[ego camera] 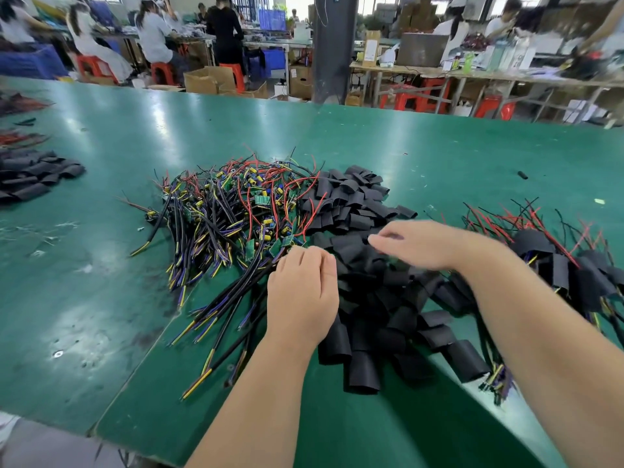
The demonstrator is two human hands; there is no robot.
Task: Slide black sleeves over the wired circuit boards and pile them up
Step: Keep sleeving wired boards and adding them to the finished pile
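head view: a long green table carries 3 heaps close in front of the person. a tangle of wired circuit boards, small green boards with red, black and yellow-tipped leads, lies left of centre, with its long cables fanning toward the near edge. touching its right side is a heap of loose black sleeves, which runs from mid-table down to the near edge. farther right, a little apart, lies a pile of sleeved boards, black covers with red and black wires sticking out of them. the left hand rests back-up at the seam between the bare boards and the sleeves, its fingers bent down out of sight, so i cannot tell whether it pinches anything. the right hand reaches leftward low over the sleeve heap, just beyond the left hand; it is blurred, its fingers stretched out, and i cannot tell whether they grip a sleeve. a second heap of black sleeves lies at the table's far left, well apart. 1 stray black piece lies alone on the far right. behind the table stand a dark pillar, red stools, cardboard boxes and people at workbenches.
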